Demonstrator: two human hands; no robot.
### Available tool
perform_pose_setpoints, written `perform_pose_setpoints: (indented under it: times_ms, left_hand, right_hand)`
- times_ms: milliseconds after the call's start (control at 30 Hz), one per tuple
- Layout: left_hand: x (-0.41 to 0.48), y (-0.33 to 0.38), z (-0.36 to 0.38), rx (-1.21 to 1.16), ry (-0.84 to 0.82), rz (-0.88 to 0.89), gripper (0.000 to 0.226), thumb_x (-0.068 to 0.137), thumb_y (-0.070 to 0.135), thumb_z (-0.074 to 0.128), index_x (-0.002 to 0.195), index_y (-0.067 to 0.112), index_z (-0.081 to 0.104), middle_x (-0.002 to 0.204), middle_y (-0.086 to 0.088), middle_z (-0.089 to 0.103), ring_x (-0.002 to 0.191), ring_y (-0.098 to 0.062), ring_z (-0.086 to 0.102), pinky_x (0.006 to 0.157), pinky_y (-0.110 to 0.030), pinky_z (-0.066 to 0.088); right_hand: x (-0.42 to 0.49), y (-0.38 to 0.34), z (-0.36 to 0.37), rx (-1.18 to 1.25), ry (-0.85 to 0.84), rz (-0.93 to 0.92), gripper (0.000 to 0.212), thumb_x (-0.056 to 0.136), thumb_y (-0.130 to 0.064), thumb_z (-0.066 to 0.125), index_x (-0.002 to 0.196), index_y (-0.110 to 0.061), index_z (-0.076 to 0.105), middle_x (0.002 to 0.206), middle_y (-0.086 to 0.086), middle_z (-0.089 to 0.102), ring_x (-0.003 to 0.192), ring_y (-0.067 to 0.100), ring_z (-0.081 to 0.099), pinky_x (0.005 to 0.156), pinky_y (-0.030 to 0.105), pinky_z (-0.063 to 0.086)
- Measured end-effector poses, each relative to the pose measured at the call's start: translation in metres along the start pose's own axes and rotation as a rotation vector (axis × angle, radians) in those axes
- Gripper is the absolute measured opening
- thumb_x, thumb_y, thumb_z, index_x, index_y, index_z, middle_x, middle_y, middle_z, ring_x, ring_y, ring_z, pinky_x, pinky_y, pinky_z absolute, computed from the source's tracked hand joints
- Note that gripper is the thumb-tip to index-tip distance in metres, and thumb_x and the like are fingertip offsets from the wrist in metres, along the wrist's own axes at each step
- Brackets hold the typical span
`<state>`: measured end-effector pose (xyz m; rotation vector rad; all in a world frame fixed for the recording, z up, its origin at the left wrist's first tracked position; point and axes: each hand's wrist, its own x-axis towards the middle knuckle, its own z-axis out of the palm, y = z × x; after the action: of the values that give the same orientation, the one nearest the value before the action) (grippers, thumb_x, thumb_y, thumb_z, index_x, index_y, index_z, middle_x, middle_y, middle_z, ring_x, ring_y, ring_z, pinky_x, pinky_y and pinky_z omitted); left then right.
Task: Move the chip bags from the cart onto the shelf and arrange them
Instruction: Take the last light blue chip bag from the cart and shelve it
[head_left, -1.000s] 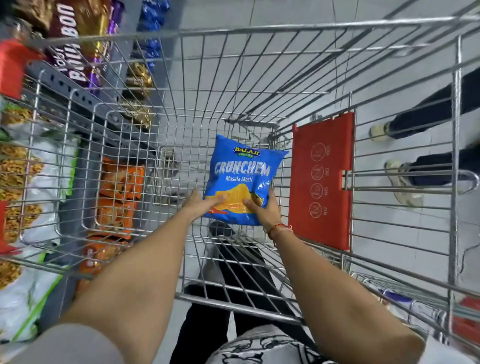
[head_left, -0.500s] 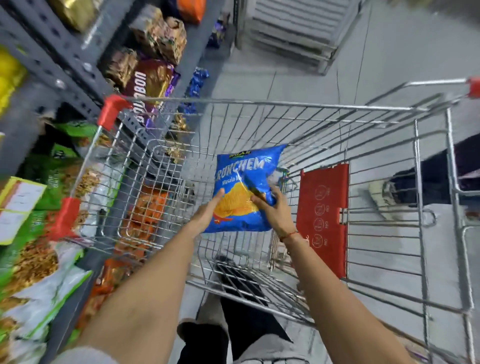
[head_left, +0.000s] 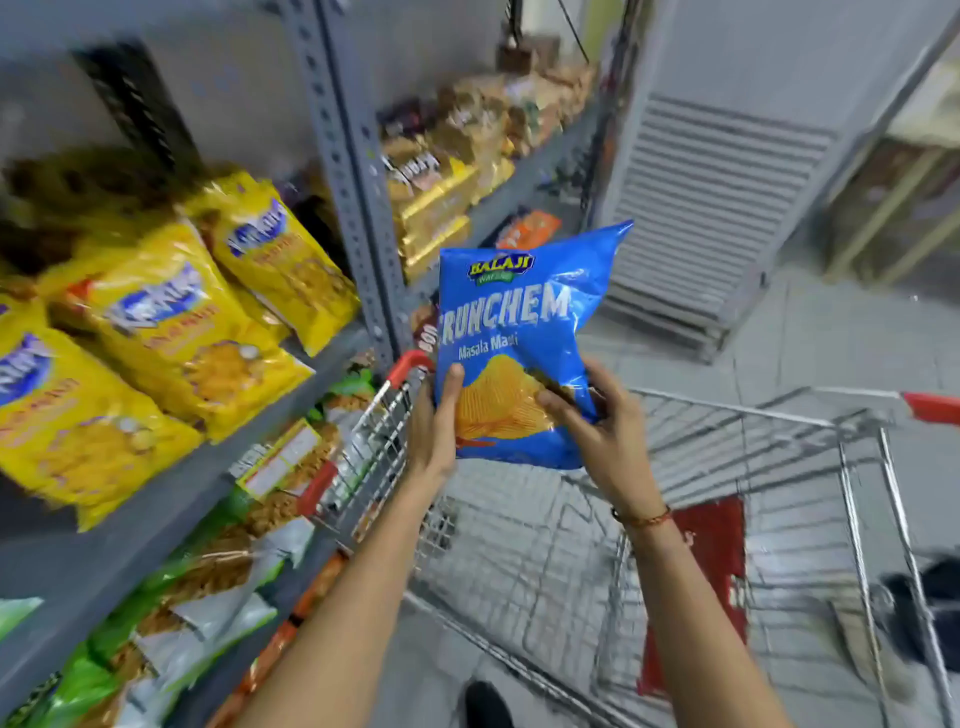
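The blue chip bag (head_left: 519, 343) is up in the air in front of you, above the near left corner of the cart (head_left: 727, 499) and clear of its wire rim, standing nearly upright with its long axis running top to bottom and its printed face toward you. You hold it by the lower half only: your left hand (head_left: 434, 431) grips the lower left edge with the thumb pressed on the front, and your right hand (head_left: 605, 436) clasps the lower right side, fingers curled over the front panel — both closed on the bag, neither slack. The top half stands free above your fingers and leans a little to the right. The shelf (head_left: 171, 499) lies to your left, so the left hand is the nearer one to it, and the bag would have to travel sideways and left, top edge leading or kept upright. On that shelf a row of yellow bags (head_left: 171, 332) lies tilted back, touching one another; below them sit green and white packs (head_left: 197, 597). The picture is smeared on that side, so you cannot tell for sure where an open gap for this bag is — it may be further along, past the grey upright post (head_left: 353, 171).
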<state>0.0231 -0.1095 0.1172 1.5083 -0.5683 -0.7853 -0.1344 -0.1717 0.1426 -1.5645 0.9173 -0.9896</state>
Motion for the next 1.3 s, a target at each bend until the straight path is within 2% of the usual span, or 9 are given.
perform_pose_setpoints:
  times_ms: [100, 400, 500, 600, 733, 833, 1000, 1133, 1300]
  left_hand:
    - [-0.006, 0.068, -0.032, 0.009, 0.086, 0.212, 0.086, 0.059, 0.085, 0.044, 0.127, 0.032, 0.051, 0.128, 0.001, 0.06, 0.117, -0.018, 0.056, 0.101, -0.05, 0.043]
    - [-0.075, 0.256, -0.173, 0.152, 0.529, 0.93, 0.043, 0.078, 0.054, 0.049, 0.114, 0.031, 0.053, 0.106, 0.029, 0.057, 0.096, 0.02, 0.052, 0.084, -0.004, 0.038]
    - [-0.103, 0.292, -0.218, 0.245, 0.729, 1.054, 0.034, 0.077, 0.052, 0.051, 0.109, 0.041, 0.046, 0.101, 0.036, 0.053, 0.094, 0.028, 0.047, 0.081, 0.003, 0.032]
    - [-0.13, 0.317, -0.262, 0.31, 0.866, 1.082, 0.055, 0.076, 0.057, 0.049, 0.115, 0.019, 0.052, 0.105, 0.007, 0.063, 0.097, -0.004, 0.059, 0.084, -0.015, 0.043]
    - [-0.161, 0.332, -0.319, 0.432, 1.079, 1.051, 0.06, 0.072, 0.064, 0.05, 0.116, 0.023, 0.05, 0.11, 0.003, 0.064, 0.103, -0.016, 0.059, 0.09, -0.024, 0.045]
    - [-0.177, 0.332, -0.355, 0.519, 1.216, 0.991, 0.08, 0.069, 0.066, 0.051, 0.126, 0.01, 0.046, 0.127, -0.009, 0.058, 0.117, -0.024, 0.054, 0.098, -0.042, 0.044]
    - [-0.19, 0.317, -0.399, 0.509, 1.261, 0.91, 0.071, 0.069, 0.072, 0.048, 0.12, 0.024, 0.047, 0.114, 0.008, 0.058, 0.102, -0.008, 0.055, 0.079, -0.021, 0.039]
    - [-0.19, 0.311, -0.421, 0.485, 1.239, 0.789, 0.071, 0.067, 0.077, 0.044, 0.119, 0.029, 0.044, 0.112, 0.011, 0.055, 0.099, -0.006, 0.052, 0.077, -0.022, 0.036]
    - [-0.181, 0.312, -0.438, 0.512, 1.126, 0.628, 0.076, 0.069, 0.072, 0.054, 0.125, 0.021, 0.042, 0.12, 0.004, 0.051, 0.108, -0.01, 0.049, 0.085, -0.025, 0.037]
  right_hand:
    - [0.007, -0.069, 0.022, 0.05, -0.02, -0.209, 0.046, 0.078, -0.013, 0.074, 0.122, -0.01, 0.059, 0.112, 0.019, 0.069, 0.095, 0.025, 0.063, 0.09, 0.056, 0.051]
    - [0.012, -0.251, 0.126, 0.227, -0.201, -0.737, 0.067, 0.074, -0.031, 0.073, 0.128, -0.003, 0.046, 0.117, -0.011, 0.056, 0.107, -0.009, 0.054, 0.096, 0.016, 0.044]
    - [0.002, -0.298, 0.174, 0.343, -0.312, -0.766, 0.075, 0.07, -0.043, 0.07, 0.133, -0.017, 0.039, 0.129, -0.004, 0.055, 0.121, 0.004, 0.053, 0.105, 0.026, 0.043]
    - [-0.01, -0.338, 0.218, 0.437, -0.395, -0.801, 0.081, 0.066, -0.041, 0.08, 0.131, -0.015, 0.041, 0.125, -0.007, 0.056, 0.114, -0.001, 0.056, 0.101, 0.023, 0.045]
    - [-0.026, -0.381, 0.274, 0.476, -0.575, -0.742, 0.09, 0.067, -0.02, 0.082, 0.139, 0.001, 0.033, 0.141, 0.016, 0.049, 0.125, 0.012, 0.05, 0.107, 0.03, 0.042]
    - [-0.045, -0.401, 0.314, 0.474, -0.677, -0.586, 0.098, 0.064, -0.054, 0.07, 0.143, -0.011, 0.03, 0.136, -0.005, 0.05, 0.121, 0.01, 0.045, 0.101, 0.019, 0.043]
    - [-0.064, -0.413, 0.378, 0.579, -0.758, -0.456, 0.048, 0.078, -0.048, 0.068, 0.121, -0.034, 0.051, 0.115, -0.025, 0.056, 0.098, -0.019, 0.054, 0.084, 0.006, 0.043]
    - [-0.076, -0.416, 0.407, 0.542, -0.657, -0.455, 0.073, 0.072, -0.06, 0.069, 0.13, -0.02, 0.052, 0.13, -0.011, 0.058, 0.121, 0.008, 0.051, 0.105, 0.029, 0.039]
    - [-0.079, -0.413, 0.428, 0.464, -0.506, -0.507, 0.053, 0.072, -0.065, 0.064, 0.105, -0.024, 0.061, 0.104, -0.009, 0.069, 0.106, 0.027, 0.059, 0.095, 0.043, 0.046]
